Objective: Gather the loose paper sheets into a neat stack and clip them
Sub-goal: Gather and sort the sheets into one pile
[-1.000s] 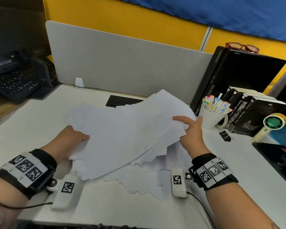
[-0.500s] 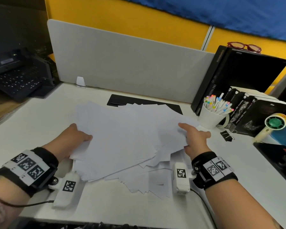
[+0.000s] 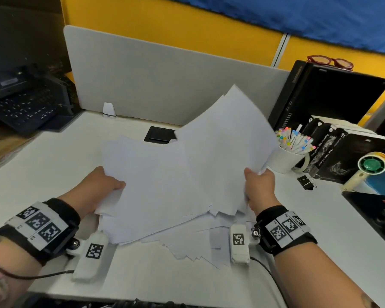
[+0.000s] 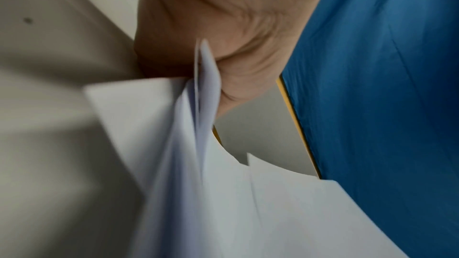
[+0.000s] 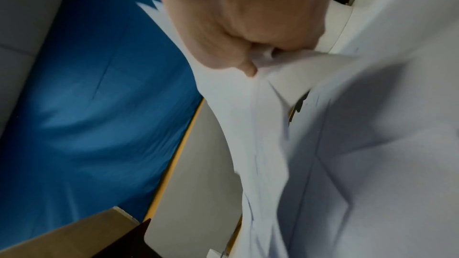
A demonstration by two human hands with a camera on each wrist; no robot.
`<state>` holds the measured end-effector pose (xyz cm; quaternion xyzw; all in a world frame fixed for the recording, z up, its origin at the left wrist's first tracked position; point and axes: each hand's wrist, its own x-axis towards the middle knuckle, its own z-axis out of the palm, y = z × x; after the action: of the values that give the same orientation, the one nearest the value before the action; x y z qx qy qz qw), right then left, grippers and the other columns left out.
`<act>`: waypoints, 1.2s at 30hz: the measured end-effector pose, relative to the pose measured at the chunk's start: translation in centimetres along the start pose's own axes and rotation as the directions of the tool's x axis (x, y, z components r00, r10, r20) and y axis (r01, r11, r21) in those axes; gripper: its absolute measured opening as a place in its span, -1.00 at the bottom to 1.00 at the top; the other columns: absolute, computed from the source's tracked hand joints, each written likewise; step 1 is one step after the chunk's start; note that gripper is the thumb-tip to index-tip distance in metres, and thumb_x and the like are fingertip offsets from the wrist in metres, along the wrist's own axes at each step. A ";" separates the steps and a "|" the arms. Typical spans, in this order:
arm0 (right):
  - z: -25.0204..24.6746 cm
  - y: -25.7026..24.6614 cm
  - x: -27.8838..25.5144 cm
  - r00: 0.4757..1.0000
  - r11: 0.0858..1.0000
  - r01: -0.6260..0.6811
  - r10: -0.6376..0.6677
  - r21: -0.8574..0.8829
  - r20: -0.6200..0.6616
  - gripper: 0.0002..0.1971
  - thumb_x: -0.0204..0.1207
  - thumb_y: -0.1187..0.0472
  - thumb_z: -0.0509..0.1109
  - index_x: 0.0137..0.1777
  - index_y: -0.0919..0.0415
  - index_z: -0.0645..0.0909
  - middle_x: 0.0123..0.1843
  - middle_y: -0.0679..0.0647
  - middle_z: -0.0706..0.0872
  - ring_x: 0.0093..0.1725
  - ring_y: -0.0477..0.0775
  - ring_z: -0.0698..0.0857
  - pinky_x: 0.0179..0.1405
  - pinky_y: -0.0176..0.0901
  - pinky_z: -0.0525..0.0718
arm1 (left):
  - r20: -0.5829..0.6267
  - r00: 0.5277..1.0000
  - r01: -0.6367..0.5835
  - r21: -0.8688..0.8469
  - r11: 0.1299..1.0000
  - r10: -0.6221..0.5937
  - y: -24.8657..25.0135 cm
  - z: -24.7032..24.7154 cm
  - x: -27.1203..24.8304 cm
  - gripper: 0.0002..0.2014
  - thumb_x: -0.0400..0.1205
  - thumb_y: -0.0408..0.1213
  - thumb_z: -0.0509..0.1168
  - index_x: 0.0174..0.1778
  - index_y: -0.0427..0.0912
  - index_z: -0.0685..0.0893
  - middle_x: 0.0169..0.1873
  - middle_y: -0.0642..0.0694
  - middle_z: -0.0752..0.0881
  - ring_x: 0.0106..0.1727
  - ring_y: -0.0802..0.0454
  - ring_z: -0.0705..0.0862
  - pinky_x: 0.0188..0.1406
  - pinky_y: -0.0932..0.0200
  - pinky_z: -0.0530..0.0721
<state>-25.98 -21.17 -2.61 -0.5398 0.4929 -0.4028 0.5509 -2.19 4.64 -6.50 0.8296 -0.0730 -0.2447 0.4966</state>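
Both hands are clamped on the paper sheets [image 3: 176, 181]: left hand [image 3: 100, 187] grips the left edge, right hand [image 3: 259, 185] pinches the right side and tips it up off the desk [image 3: 53, 156], probably so the fanned pages slide together. More sheets lie loose underneath (still a mess). Binder clip [image 3: 306, 182] waits just right of the pile, near the mug of pens [image 3: 287, 155], which crowds the raised corner.
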 end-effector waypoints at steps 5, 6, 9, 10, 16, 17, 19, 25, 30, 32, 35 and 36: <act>-0.5 -0.4 0.7 0.984 0.945 0.099 -0.046 0.310 -0.174 -0.77 0.70 0.23 0.37 0.30 0.19 0.49 0.04 -0.03 0.68 0.07 0.05 0.72 0.24 -0.05 0.69 | -0.028 0.999 0.017 -0.110 0.994 -0.021 -0.3 0.1 0.4 -0.37 0.58 -0.40 0.52 0.51 -0.35 0.36 0.29 -0.26 0.65 0.14 -0.26 0.68 0.15 -0.09 0.64; -0.6 -0.7 0.8 0.985 0.929 0.085 -0.024 0.361 -0.170 -0.86 0.70 0.22 0.38 0.19 0.10 0.52 0.00 -0.07 0.69 0.05 0.05 0.74 0.17 -0.06 0.73 | -0.037 0.999 -0.004 -0.143 0.990 -0.001 -0.3 0.1 0.1 -0.35 0.59 -0.45 0.50 0.53 -0.27 0.30 0.20 -0.23 0.64 0.03 -0.19 0.67 0.09 -0.07 0.62; -1.3 -1.1 0.9 0.994 0.892 0.002 0.049 0.453 -0.100 -0.84 0.69 0.23 0.39 0.20 0.03 0.54 0.13 -0.01 0.74 -0.04 -0.05 0.75 -0.13 -0.19 0.76 | -0.042 0.996 -0.090 -0.170 0.981 0.084 -0.4 0.0 -0.2 -0.06 0.62 -0.51 0.44 0.75 0.04 -0.01 0.20 -0.13 0.49 -0.03 -0.14 0.60 0.09 -0.04 0.56; -1.5 -1.0 0.9 0.995 0.896 -0.035 0.070 0.443 -0.064 -0.76 0.68 0.24 0.39 0.30 0.08 0.52 0.14 0.00 0.73 -0.13 -0.11 0.72 -0.31 -0.30 0.72 | -0.023 0.992 -0.126 -0.174 0.977 0.124 -0.4 0.0 -0.4 -0.08 0.63 -0.52 0.43 0.74 0.13 0.06 0.26 -0.11 0.47 0.01 -0.14 0.61 0.09 0.00 0.57; -0.9 -0.3 0.1 0.984 0.930 -0.124 0.071 0.346 0.162 -0.65 0.68 0.27 0.40 0.41 0.39 0.57 -0.06 0.03 0.73 -0.36 -0.12 0.74 -0.47 -0.30 0.67 | 0.245 0.961 -0.066 -0.245 0.967 0.128 -0.6 -0.8 -0.6 -0.58 0.67 -0.49 0.38 0.17 0.20 0.83 0.38 -0.12 0.73 0.30 -0.22 0.75 0.32 -0.19 0.71; -0.6 -0.1 0.0 0.980 0.934 -0.128 0.068 0.333 0.188 -0.68 0.67 0.27 0.40 0.37 0.39 0.60 -0.11 0.02 0.74 -0.38 -0.08 0.76 -0.45 -0.27 0.69 | 0.282 0.952 -0.041 -0.270 0.962 0.119 -0.4 -0.8 -0.9 -0.59 0.69 -0.50 0.35 0.21 0.16 0.82 0.34 -0.14 0.76 0.25 -0.23 0.79 0.25 -0.16 0.74; -0.2 0.3 -0.3 0.961 0.929 -0.165 0.076 0.332 0.267 -0.74 0.67 0.31 0.40 0.33 0.33 0.63 -0.03 0.06 0.80 -0.36 -0.07 0.83 -0.45 -0.26 0.74 | 0.325 0.940 0.001 -0.305 0.952 0.103 0.0 -0.7 -1.3 -0.61 0.73 -0.46 0.29 0.23 0.13 0.83 0.32 -0.15 0.77 0.21 -0.21 0.81 0.20 -0.13 0.76; 0.7 1.3 -1.3 0.892 0.946 -0.221 0.098 0.237 0.442 -0.65 0.66 0.32 0.42 0.43 0.34 0.62 0.20 0.17 0.83 0.15 0.18 0.82 0.02 -0.03 0.83 | 0.385 0.921 0.155 -0.513 0.844 0.064 1.1 -0.7 -2.5 -0.22 0.63 0.42 0.10 0.07 -0.27 0.87 0.13 -0.40 0.84 0.02 -0.36 0.81 0.09 -0.14 0.71; 1.0 1.5 -2.3 0.814 0.965 -0.223 0.107 0.137 0.571 -0.68 0.62 0.39 0.42 0.37 0.29 0.64 0.21 0.23 0.83 0.18 0.25 0.82 0.03 0.05 0.84 | 0.407 0.898 0.016 -0.413 0.911 0.169 0.5 -0.3 -2.7 -0.10 0.06 0.11 0.76 0.26 -0.34 0.78 0.14 -0.35 0.84 0.09 -0.33 0.85 0.14 -0.17 0.79; 0.9 1.8 -2.2 0.802 0.970 -0.210 0.099 0.122 0.589 -0.64 0.57 0.41 0.45 0.37 0.28 0.65 0.21 0.24 0.82 0.18 0.27 0.82 0.14 0.17 0.80 | 0.374 0.905 -0.042 -0.398 0.917 0.204 0.1 -0.4 -2.6 0.01 -0.12 -0.04 0.82 0.27 -0.37 0.74 0.12 -0.35 0.85 0.08 -0.32 0.86 0.11 -0.16 0.79; 0.4 1.8 -1.7 0.795 0.972 -0.201 0.091 0.119 0.600 -0.60 0.53 0.45 0.47 0.38 0.28 0.66 0.24 0.26 0.81 0.22 0.31 0.79 0.28 0.29 0.71 | 0.399 0.881 -0.059 -0.443 0.894 0.256 0.3 -0.5 -2.7 -0.02 -0.13 -0.03 0.83 0.26 -0.30 0.78 0.15 -0.32 0.85 0.09 -0.27 0.86 0.10 -0.12 0.80; 0.2 1.6 -1.6 0.792 0.974 -0.197 0.089 0.115 0.604 -0.59 0.54 0.45 0.46 0.38 0.27 0.65 0.25 0.25 0.81 0.22 0.31 0.79 0.24 0.27 0.74 | 0.407 0.875 -0.030 -0.497 0.867 0.263 0.6 -0.6 -2.6 -0.06 -0.05 0.11 0.80 0.25 -0.26 0.80 0.12 -0.30 0.86 0.07 -0.26 0.87 0.05 -0.09 0.81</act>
<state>-26.25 -19.45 -4.02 -0.5504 0.2983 -0.2111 0.7507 -4.10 5.76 -4.91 0.5910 -0.1910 -0.4054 0.6707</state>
